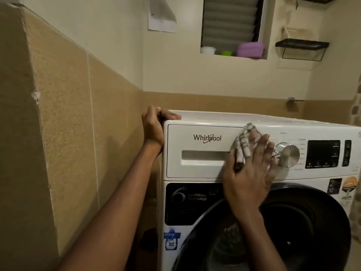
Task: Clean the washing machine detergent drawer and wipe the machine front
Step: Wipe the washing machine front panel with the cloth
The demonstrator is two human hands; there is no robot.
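A white front-load washing machine (195,180) fills the lower right of the head view. Its detergent drawer (203,151) sits closed in the top left of the front panel. My right hand (252,173) presses a checked cloth (245,139) flat against the panel, between the drawer's right end and the silver dial (289,154). My left hand (154,124) grips the machine's top left corner, thumb lying on the top surface and fingers curled round the side.
A tan tiled wall (78,114) stands close on the left of the machine. The dark round door (312,222) lies below the panel. A display (323,154) sits right of the dial. A window ledge (234,53) and a wire shelf (301,45) hang above.
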